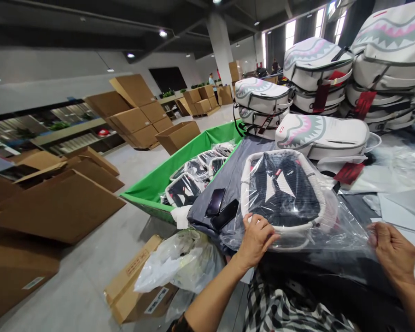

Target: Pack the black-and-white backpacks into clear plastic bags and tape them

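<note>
A white and black backpack (pixel 283 193) lies on the dark-covered table inside a clear plastic bag (pixel 348 226). My left hand (pixel 259 237) rests on the near edge of the wrapped backpack, its fingers curled over the rim and the plastic. To the right, my right hand (pixel 394 251) is closed on the loose end of the plastic bag, which is stretched out from the backpack. Just behind lies an unwrapped white backpack (pixel 331 136) with a pink and grey toothed pattern and a red tag (pixel 348 173).
Stacked white backpacks (pixel 318 64) stand at the back right. Left of the table, a green bin (pixel 148 184) holds several wrapped backpacks. Two phones (pixel 216 202) lie at the table's left edge. Cardboard boxes (pixel 138 124) and a stuffed plastic sack (pixel 183 263) are on the floor.
</note>
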Motion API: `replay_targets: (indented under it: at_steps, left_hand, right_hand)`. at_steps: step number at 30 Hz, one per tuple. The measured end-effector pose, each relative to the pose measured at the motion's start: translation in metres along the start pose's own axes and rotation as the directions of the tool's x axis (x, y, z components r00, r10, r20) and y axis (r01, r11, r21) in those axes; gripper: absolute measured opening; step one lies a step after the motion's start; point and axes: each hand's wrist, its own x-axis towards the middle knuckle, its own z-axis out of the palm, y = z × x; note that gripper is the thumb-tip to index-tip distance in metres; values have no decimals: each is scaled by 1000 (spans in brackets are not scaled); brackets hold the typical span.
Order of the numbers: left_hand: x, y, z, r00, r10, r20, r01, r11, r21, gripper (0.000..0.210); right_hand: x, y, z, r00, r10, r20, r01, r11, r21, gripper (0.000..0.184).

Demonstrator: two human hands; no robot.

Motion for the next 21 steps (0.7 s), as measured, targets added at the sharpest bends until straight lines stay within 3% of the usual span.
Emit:
replay_targets:
  at_steps: [3, 6, 9, 14, 17, 19, 21]
  left_hand:
    - [13, -11, -1, 999, -6, 45, 7, 999, -34, 18]
    - [29, -24, 6, 971, -127, 204, 175, 956, -235, 27]
    - [37, -34, 13, 927, -162, 338, 284, 892, -352, 32]
    - [35, -37, 15, 929, -151, 337, 275, 891, -360, 38]
    - [36, -37, 15, 935, -151, 322, 275, 882, -384, 42]
    - [36, -34, 15, 944, -136, 301, 261, 866, -427, 47]
    - [36, -32, 15, 953, -124, 278, 247, 848, -468, 52]
  right_hand:
    - [7, 10, -3, 999, -42, -14, 42, 999, 6, 47]
    - [18, 13, -2, 998, -39, 44, 42, 996, -76, 53]
    - [28, 6, 7, 989, 40, 142, -26, 995, -97, 58]
    - [32, 5, 5, 953, 199, 230, -225, 970, 93, 53]
    - [34, 28, -33, 960, 235, 153, -255, 958, 129, 48]
    - [37, 48, -79, 974, 228, 2, -228, 973, -42, 44]
    - [36, 64, -135, 965, 181, -188, -230, 932, -280, 37]
